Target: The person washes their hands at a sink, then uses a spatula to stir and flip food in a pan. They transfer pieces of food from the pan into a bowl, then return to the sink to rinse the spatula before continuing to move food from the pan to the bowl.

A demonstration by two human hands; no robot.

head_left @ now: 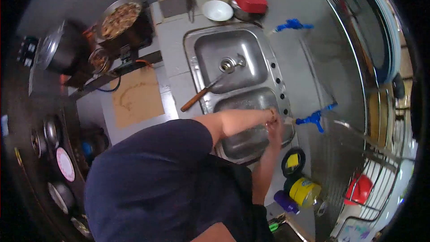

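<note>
meeting over the lower basin (242, 145), the left hand (271, 115) and right hand (275, 130) are close together beside the lower tap (315, 119); blur hides the grip, so how open it is or what it holds, i cannot tell. a wooden handle (195, 99) crosses the sink edge.

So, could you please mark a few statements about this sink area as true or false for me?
1. The left hand and right hand are close together near a blue-handled tap. True.
2. The sink has only one basin. False: it has two, side by side.
3. The wooden-handled tool has its handle lying out past the sink's edge. True.
4. The red container is inside the white bowl. False: it is beside the bowl, on top of a metal vessel.
5. The yellow sponge is in a dark round dish. True.
</note>
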